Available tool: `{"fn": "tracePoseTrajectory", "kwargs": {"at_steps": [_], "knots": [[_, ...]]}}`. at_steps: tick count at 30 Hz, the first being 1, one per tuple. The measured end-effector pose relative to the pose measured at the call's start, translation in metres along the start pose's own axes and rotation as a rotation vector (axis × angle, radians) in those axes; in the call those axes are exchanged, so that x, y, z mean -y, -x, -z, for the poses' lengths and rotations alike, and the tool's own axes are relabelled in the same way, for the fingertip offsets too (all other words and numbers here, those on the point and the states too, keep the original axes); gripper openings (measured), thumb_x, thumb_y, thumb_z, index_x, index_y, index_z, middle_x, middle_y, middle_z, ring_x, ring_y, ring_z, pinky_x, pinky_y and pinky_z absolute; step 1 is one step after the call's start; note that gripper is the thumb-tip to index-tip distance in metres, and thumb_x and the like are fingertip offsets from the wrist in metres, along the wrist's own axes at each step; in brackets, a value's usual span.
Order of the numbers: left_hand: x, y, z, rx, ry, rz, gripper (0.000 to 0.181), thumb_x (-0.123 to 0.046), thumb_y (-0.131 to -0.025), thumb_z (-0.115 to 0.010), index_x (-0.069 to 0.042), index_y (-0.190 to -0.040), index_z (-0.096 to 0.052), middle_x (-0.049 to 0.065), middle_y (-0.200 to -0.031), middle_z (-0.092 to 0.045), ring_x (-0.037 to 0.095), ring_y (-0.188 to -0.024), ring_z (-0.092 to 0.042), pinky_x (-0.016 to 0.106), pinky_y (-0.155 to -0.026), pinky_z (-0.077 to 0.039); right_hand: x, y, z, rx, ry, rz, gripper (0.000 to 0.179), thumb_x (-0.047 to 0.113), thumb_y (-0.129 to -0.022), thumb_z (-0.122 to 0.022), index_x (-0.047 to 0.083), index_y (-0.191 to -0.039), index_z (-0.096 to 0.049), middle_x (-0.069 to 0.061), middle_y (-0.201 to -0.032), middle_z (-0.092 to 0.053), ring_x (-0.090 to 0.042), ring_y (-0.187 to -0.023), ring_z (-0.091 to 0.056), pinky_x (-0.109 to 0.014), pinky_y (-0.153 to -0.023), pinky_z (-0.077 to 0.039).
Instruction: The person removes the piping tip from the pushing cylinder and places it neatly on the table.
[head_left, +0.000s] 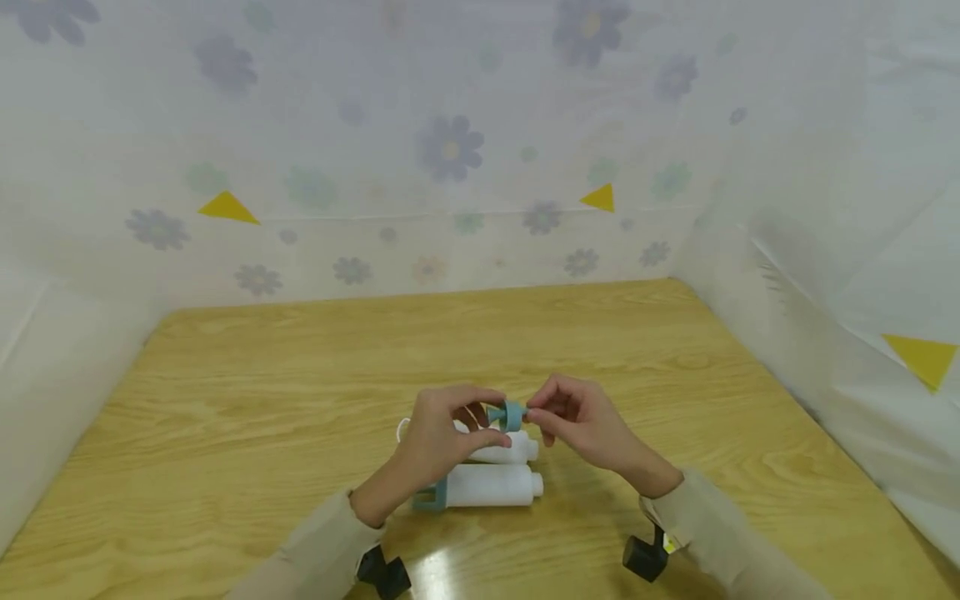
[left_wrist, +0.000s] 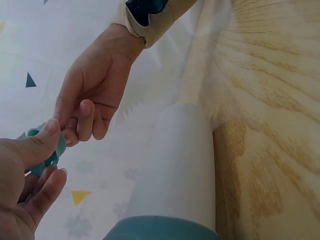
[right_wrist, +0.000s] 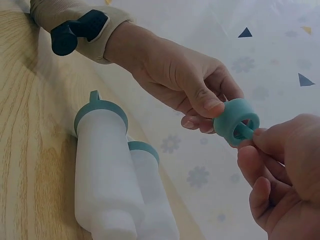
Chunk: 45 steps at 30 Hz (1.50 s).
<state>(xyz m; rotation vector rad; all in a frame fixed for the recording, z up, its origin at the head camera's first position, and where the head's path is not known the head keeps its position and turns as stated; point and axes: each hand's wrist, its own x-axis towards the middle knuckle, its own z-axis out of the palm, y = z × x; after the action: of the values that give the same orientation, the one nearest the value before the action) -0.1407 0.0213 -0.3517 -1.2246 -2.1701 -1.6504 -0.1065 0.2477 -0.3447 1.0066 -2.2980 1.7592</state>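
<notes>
A small teal cap-like ring with a stem through its middle (right_wrist: 231, 116) is held in the air between both hands. My left hand (head_left: 438, 429) pinches the ring between thumb and fingers. From the other side, my right hand (head_left: 588, 421) pinches the end of the stem between thumb and index finger. Below them, two white bottles lie side by side on the table, necks pointing right. The nearer bottle (head_left: 491, 485) has a teal fitting (head_left: 429, 497) on its left end. My left hand partly hides the farther bottle (head_left: 498, 451); its teal band (right_wrist: 144, 146) shows in the right wrist view.
The bottles rest on a wood-grain table (head_left: 300, 367). A thin white loop (head_left: 402, 428) sticks out behind my left hand. White flower-patterned sheeting (head_left: 450, 250) hangs along the table's back, with more white sheeting at both sides. Black wrist cameras (head_left: 645, 558) sit on both sleeves.
</notes>
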Motion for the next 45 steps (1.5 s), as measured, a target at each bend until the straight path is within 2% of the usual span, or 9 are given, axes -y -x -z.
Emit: {"fn": "tracePoseTrajectory", "kwargs": {"at_steps": [4, 8, 14, 18, 21, 28, 33, 40, 45], "knots": [[-0.002, -0.001, 0.0, -0.014, 0.026, 0.043, 0.037, -0.01, -0.069, -0.085, -0.001, -0.102, -0.073, 0.01, -0.09, -0.074, 0.011, -0.066, -0.066, 0.02, -0.059, -0.055, 0.0, -0.001, -0.002, -0.02, 0.022, 0.001, 0.008, -0.007, -0.093, -0.054, -0.006, -0.1, -0.059, -0.004, -0.082, -0.064, -0.018, -0.057, -0.057, -0.032, -0.049, -0.05], [-0.004, -0.001, 0.0, -0.025, 0.067, 0.071, 0.036, -0.007, -0.068, -0.085, 0.001, -0.101, -0.074, 0.012, -0.089, -0.074, 0.011, -0.064, -0.066, 0.023, -0.054, -0.055, 0.0, -0.001, -0.003, -0.007, 0.016, -0.006, 0.01, -0.005, -0.095, -0.052, -0.006, -0.103, -0.058, -0.013, -0.081, -0.062, -0.02, -0.061, -0.061, -0.034, -0.052, -0.053], [-0.007, 0.0, -0.003, -0.036, 0.088, 0.092, 0.035, -0.002, -0.068, -0.083, 0.004, -0.101, -0.073, 0.015, -0.087, -0.074, 0.013, -0.059, -0.066, 0.023, -0.05, -0.054, -0.001, 0.0, -0.004, 0.1, -0.118, -0.112, 0.018, 0.002, -0.101, -0.045, -0.008, -0.115, -0.048, -0.029, -0.08, -0.06, -0.024, -0.065, -0.065, -0.037, -0.058, -0.054], [-0.008, 0.001, -0.005, -0.026, 0.093, 0.094, 0.035, -0.005, -0.07, -0.082, 0.004, -0.102, -0.073, 0.017, -0.086, -0.074, 0.012, -0.057, -0.067, 0.023, -0.05, -0.054, -0.002, 0.001, -0.006, 0.186, -0.235, -0.156, 0.03, 0.006, -0.102, -0.044, -0.009, -0.127, -0.038, -0.02, -0.091, -0.066, -0.028, -0.066, -0.064, -0.041, -0.058, -0.055], [-0.008, 0.002, -0.006, -0.016, 0.082, 0.09, 0.037, -0.006, -0.07, -0.082, 0.004, -0.104, -0.072, 0.018, -0.088, -0.074, 0.012, -0.057, -0.067, 0.023, -0.051, -0.055, -0.002, 0.001, -0.007, 0.196, -0.257, -0.136, 0.032, 0.005, -0.1, -0.048, -0.01, -0.126, -0.037, -0.012, -0.097, -0.066, -0.027, -0.065, -0.062, -0.041, -0.058, -0.055], [-0.009, 0.002, -0.007, 0.005, 0.017, 0.062, 0.036, -0.004, -0.073, -0.08, 0.004, -0.107, -0.069, 0.015, -0.093, -0.074, 0.018, -0.071, -0.071, 0.018, -0.059, -0.055, 0.0, 0.001, -0.008, 0.158, -0.215, -0.048, 0.026, -0.003, -0.099, -0.046, -0.013, -0.121, -0.039, -0.031, -0.093, -0.057, -0.026, -0.063, -0.059, -0.038, -0.056, -0.055], [-0.007, 0.003, -0.008, -0.01, 0.016, 0.035, 0.029, 0.002, -0.077, -0.076, 0.001, -0.101, -0.06, 0.016, -0.096, -0.073, 0.022, -0.074, -0.072, 0.018, -0.062, -0.055, 0.0, 0.003, -0.006, 0.128, -0.166, -0.076, 0.026, 0.0, -0.099, -0.046, -0.013, -0.121, -0.041, -0.031, -0.093, -0.058, -0.021, -0.065, -0.06, -0.037, -0.056, -0.055], [-0.007, 0.002, -0.011, -0.051, -0.009, 0.044, 0.021, 0.0, -0.077, -0.077, 0.001, -0.095, -0.066, 0.014, -0.089, -0.074, 0.018, -0.068, -0.07, 0.017, -0.06, -0.055, -0.001, 0.013, -0.003, 0.077, -0.049, -0.086, 0.027, -0.003, -0.096, -0.051, -0.005, -0.123, -0.048, -0.015, -0.092, -0.059, -0.015, -0.067, -0.056, -0.036, -0.054, -0.051], [-0.006, -0.002, -0.015, -0.134, -0.041, -0.02, 0.02, 0.0, -0.074, -0.08, 0.001, -0.093, -0.071, 0.011, -0.078, -0.073, 0.014, -0.058, -0.067, 0.018, -0.057, -0.054, 0.001, 0.023, 0.006, 0.028, 0.028, -0.08, 0.03, -0.006, -0.096, -0.05, -0.006, -0.126, -0.048, -0.004, -0.09, -0.055, -0.013, -0.065, -0.049, -0.032, -0.053, -0.046]]}}
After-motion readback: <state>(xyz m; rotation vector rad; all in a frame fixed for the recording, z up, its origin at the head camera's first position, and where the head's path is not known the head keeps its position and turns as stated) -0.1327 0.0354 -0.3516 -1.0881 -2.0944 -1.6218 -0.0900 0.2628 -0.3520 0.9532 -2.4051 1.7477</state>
